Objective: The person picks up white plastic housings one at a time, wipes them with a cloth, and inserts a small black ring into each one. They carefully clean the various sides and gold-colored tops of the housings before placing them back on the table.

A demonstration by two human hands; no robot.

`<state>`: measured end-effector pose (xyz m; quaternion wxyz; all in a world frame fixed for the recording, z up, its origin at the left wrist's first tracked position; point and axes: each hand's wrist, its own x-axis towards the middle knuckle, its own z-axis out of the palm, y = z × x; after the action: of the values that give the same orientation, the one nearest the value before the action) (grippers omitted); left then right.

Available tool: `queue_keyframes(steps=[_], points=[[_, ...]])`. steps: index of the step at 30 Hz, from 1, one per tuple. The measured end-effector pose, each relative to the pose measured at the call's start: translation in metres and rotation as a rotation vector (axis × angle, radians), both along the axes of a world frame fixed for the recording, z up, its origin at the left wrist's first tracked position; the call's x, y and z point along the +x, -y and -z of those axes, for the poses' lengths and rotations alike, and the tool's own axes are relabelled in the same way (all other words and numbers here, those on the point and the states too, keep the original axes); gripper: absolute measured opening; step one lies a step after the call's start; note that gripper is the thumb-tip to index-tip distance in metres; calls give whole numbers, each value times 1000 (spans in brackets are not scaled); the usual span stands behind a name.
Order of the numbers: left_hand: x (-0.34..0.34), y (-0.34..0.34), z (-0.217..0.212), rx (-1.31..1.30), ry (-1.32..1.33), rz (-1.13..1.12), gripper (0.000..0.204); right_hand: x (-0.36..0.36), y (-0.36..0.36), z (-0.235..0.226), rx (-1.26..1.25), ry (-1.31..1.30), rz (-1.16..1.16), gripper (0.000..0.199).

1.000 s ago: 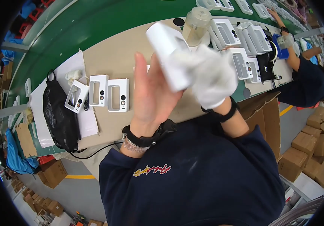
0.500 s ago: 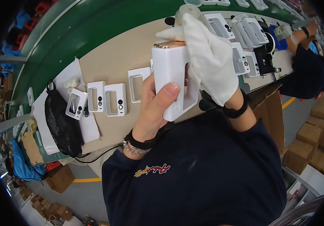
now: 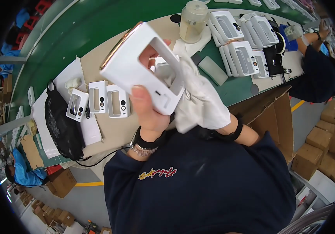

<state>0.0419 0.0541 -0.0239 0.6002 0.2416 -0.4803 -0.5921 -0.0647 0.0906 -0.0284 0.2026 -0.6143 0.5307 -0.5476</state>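
My left hand [image 3: 150, 117] grips a white plastic housing [image 3: 130, 66], a rectangular frame with a gold-coloured edge and a large opening. The thumb presses on the near face, and the other fingers show through the opening. The housing is tilted, its gold edge toward the upper left. A white cloth [image 3: 204, 103] covers my right hand [image 3: 223, 125] and touches the housing's right-hand side. The cloth hides the fingers of that hand. Behind the held piece, part of another white housing [image 3: 160, 64] shows.
Several white housings [image 3: 117, 102] stand at left beside a black mesh pouch [image 3: 60, 121]. Further housings [image 3: 242, 58] are grouped at right, near a pale green block [image 3: 213, 71]. A clear lidded jar [image 3: 193, 23] stands at the back. An open cardboard box [image 3: 274, 121] is by my right arm; a co-worker's arm [image 3: 309, 39] is beyond.
The housing has been turned and tilted to the left, its gold edge now facing upper left. My right hand and the cloth have moved down from its top to its lower right side.
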Motion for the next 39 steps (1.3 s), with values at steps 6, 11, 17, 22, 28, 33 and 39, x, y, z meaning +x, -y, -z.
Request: queue_keyframes(steps=[6,11,17,22,28,33,39], points=[[6,5,-4,215,-153,241,62,-5,-3,-17,355,662,-273,36],[8,3,-22,402,-177,206,57,-26,8,-20,-140,-721,-306,24],[16,12,-9,433,-345,477,60,-17,5,-65,118,-878,-501,27],[-7,-12,-17,501,-237,39,61,0,33,-55,-416,-796,-197,29],[3,-3,-18,331,-269,326,52,-25,50,-34,-172,-331,-32,29],[-6,15,-13,480,-185,163,36,-19,22,3,113,306,-14,34],[-24,24,-19,487,-159,34,31,-33,16,-11,560,995,-113,31]])
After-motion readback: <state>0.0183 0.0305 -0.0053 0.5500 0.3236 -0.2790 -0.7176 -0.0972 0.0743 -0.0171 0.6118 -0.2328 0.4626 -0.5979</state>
